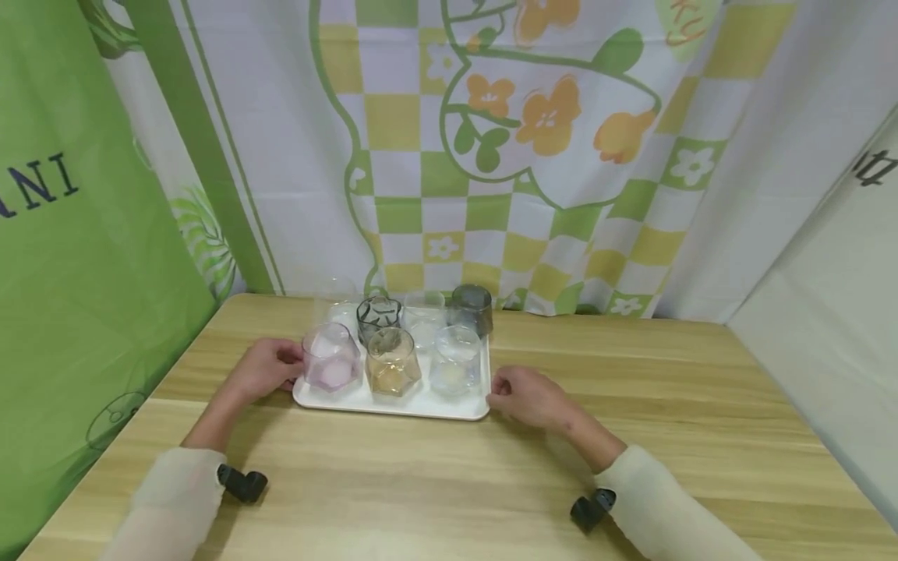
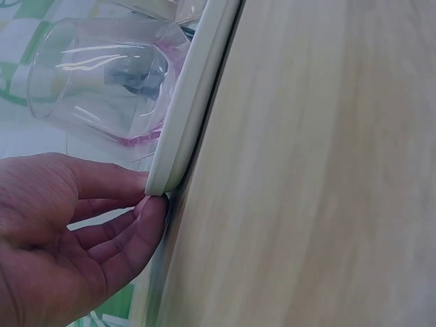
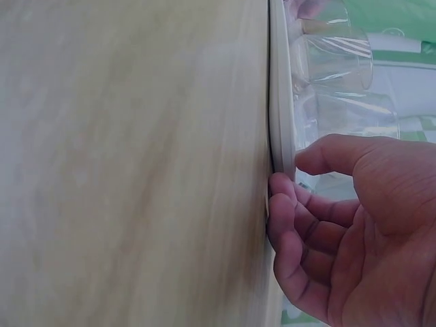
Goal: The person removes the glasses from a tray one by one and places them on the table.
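Checked green-and-yellow cloth hangs behind a pale wooden tabletop (image 1: 491, 467). On it, toward twelve o'clock, lies a white tray (image 1: 393, 403) carrying seven glasses: a pink-tinted glass (image 1: 330, 358), an amber glass (image 1: 391, 361) and a clear glass (image 1: 456, 360) in front, four more behind. The left hand (image 1: 265, 369) sits at the tray's nine o'clock edge, thumb on the rim and curled fingers (image 2: 146, 225) under it beside the pink-tinted glass. The right hand (image 1: 528, 397) meets the tray's four o'clock corner, its thumb over the rim and its fingers (image 3: 289, 204) tucked beneath: each grip is clamped on the tray.
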Available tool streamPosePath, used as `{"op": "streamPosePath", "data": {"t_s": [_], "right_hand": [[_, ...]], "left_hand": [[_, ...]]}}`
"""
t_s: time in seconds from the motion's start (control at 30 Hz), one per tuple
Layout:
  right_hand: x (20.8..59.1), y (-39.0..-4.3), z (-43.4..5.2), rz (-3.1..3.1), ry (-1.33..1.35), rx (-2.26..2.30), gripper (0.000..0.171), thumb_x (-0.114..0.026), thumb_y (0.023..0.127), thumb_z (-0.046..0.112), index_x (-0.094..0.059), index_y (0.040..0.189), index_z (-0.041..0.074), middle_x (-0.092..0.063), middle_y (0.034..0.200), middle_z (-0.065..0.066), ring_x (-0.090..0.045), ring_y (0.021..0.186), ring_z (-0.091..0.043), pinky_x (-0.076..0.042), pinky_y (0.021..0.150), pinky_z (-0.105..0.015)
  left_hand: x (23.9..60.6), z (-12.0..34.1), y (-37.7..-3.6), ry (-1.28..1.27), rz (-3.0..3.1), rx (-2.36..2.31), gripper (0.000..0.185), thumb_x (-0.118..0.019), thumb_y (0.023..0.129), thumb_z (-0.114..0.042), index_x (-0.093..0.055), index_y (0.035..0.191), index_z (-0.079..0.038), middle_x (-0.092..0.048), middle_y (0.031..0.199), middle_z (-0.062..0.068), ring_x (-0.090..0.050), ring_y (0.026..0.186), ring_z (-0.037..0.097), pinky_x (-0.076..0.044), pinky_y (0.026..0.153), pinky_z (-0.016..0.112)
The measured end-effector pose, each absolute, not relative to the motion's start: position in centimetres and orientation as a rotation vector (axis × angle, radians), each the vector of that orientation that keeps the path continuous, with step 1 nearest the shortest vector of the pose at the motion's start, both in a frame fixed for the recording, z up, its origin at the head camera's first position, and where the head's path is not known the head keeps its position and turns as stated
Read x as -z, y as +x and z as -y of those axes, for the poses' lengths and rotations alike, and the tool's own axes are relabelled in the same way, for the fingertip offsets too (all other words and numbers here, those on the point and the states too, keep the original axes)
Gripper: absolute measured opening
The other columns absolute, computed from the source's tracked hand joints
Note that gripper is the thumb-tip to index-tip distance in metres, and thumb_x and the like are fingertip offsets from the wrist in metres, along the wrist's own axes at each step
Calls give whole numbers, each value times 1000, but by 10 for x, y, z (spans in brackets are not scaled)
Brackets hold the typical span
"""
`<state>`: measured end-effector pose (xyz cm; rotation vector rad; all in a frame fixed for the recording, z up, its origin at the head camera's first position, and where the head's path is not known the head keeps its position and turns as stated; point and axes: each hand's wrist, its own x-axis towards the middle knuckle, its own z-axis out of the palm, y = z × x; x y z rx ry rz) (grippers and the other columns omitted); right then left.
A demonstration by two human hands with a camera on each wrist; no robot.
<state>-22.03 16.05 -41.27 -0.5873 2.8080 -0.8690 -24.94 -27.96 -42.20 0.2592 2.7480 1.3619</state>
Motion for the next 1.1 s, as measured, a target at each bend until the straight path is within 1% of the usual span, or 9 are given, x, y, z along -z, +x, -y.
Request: {"op": "streamPosePath", "data": {"t_s": [0.23,0.43,0.53,0.77,0.83,0.9,0.97,1.03,1.1], "right_hand": [[412,-218,-172,-2772,-591,918,11,-69,91,12,-62,82,13,-58,69,4,-54,60,-11,-45,57,-30],[411,-218,-176,-2736,-611,948,11,-68,92,13,-62,84,11,-58,68,3,-54,57,-10,-44,52,-27],[411,-219,-178,-2730,-620,953,10,-68,92,13,-62,85,10,-58,68,3,-54,56,-10,-44,51,-26],[413,-219,-179,-2741,-630,949,10,-68,94,15,-63,87,10,-59,70,3,-55,58,-10,-45,54,-28],[414,-219,-179,-2746,-617,957,8,-69,93,15,-64,92,9,-59,72,3,-55,59,-11,-46,55,-28],[414,-220,-180,-2755,-599,974,13,-69,93,14,-64,100,5,-61,76,1,-56,62,-11,-48,57,-29],[415,-220,-180,-2763,-595,1014,24,-70,93,12,-62,112,-1,-62,83,-1,-57,66,-12,-50,62,-31],[415,-221,-180,-2772,-605,1071,37,-70,92,10,-57,124,-5,-63,92,-6,-59,73,-14,-52,68,-33],[416,-222,-180,-2777,-632,1148,46,-70,91,7,-52,131,-7,-63,102,-12,-61,81,-19,-53,74,-36]], "left_hand": [[427,269,-252,300,-2784,-1297,11,-69,92,3,-68,101,9,-71,96,21,-67,74,23,-60,62,33],[427,266,-255,326,-2800,-1277,8,-67,93,3,-67,100,8,-71,97,22,-67,75,24,-60,61,33],[427,266,-256,324,-2783,-1287,10,-67,94,3,-67,102,9,-70,98,22,-68,76,24,-60,61,33],[426,265,-256,285,-2720,-1324,19,-64,94,4,-62,110,14,-67,98,22,-67,78,25,-61,64,35],[426,265,-256,271,-2702,-1335,21,-64,94,3,-61,112,15,-66,98,22,-67,78,25,-61,64,35],[426,265,-256,266,-2687,-1352,24,-64,94,3,-60,114,15,-66,99,23,-67,78,24,-61,65,35],[427,265,-257,268,-2674,-1367,28,-65,94,1,-59,117,16,-66,99,24,-67,78,24,-61,64,35],[428,265,-259,258,-2664,-1379,32,-65,94,1,-58,120,17,-66,100,24,-67,77,24,-61,64,35],[429,265,-260,252,-2658,-1383,35,-65,94,-1,-56,122,17,-66,100,24,-66,76,23,-61,64,35]]}}
